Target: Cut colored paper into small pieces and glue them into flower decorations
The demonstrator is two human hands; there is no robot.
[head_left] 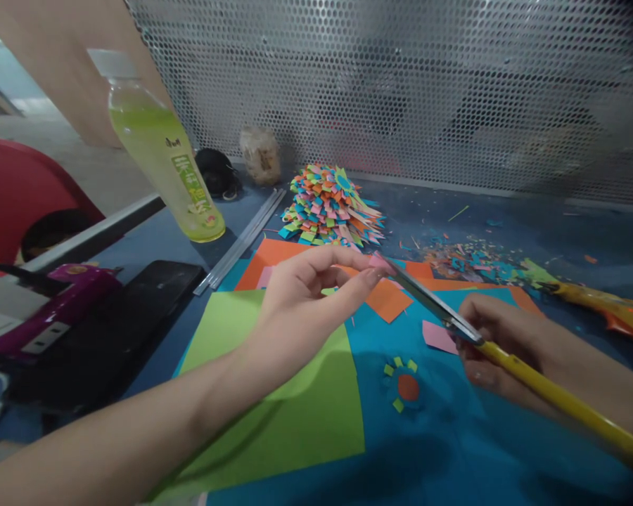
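Note:
Between thumb and forefinger, my left hand (306,288) pinches a small piece of pink paper (380,263). My right hand (511,351) is closed on scissors (454,320) with yellow handles, and their blade tips reach the pink piece. Whether the blades touch it, I cannot tell. Below the hands lies a blue paper flower (390,376) with an orange centre and several green tabs. It rests on blue paper (427,450), beside a green sheet (295,429). An orange square (389,301) and a pink rectangle (439,337) lie near the scissors.
Behind the hands stands a heap of colourful fringed paper (330,207). Paper scraps (475,260) and a yellow glue gun (604,306) are on the right. To the left are a drink bottle (158,154), clear sticks (243,239), a black phone (105,337) and a purple power strip (58,309).

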